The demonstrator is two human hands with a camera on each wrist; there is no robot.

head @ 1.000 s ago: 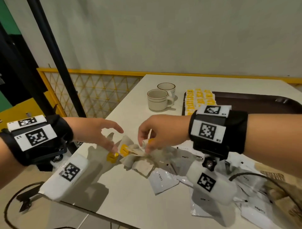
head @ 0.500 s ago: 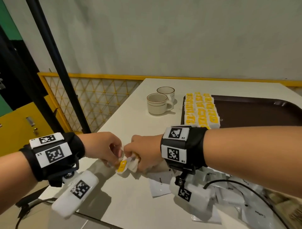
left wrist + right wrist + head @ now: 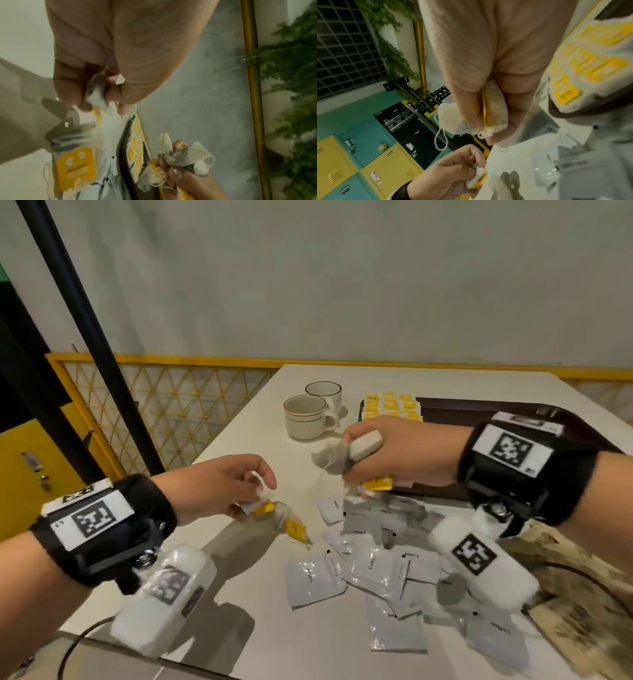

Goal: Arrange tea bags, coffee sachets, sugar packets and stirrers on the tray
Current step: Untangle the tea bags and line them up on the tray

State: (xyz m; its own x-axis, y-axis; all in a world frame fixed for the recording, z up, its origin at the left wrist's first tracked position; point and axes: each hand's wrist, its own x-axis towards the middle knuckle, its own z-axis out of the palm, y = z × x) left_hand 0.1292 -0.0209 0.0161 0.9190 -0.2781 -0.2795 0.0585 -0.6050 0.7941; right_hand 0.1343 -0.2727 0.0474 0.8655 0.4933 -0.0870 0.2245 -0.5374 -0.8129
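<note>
My right hand (image 3: 380, 455) grips a bunch of tea bags (image 3: 330, 457) with a yellow tag (image 3: 378, 483), lifted above the table by the tray's near left corner; the same bunch of tea bags (image 3: 494, 109) fills its fist. My left hand (image 3: 239, 491) pinches other tea bags (image 3: 265, 506), and one with a yellow tag (image 3: 296, 530) dangles from them just above the table. That dangling bag (image 3: 75, 167) hangs below my left fingers (image 3: 82, 102). Rows of yellow-tagged tea bags (image 3: 390, 405) lie on the brown tray (image 3: 479, 409). Silver coffee sachets (image 3: 313, 578) are scattered on the table.
Two cream mugs (image 3: 306, 416) stand left of the tray. A patterned cloth (image 3: 579, 587) lies at the right near edge. The table's left edge (image 3: 219, 440) drops off beside a yellow mesh fence (image 3: 164, 405) and a black pole (image 3: 85, 313).
Both hands met at the tea-bag pile, closed on bags and lifted apart. The right hand rose toward the tray with its bunch; the left pulled back left with its own.
</note>
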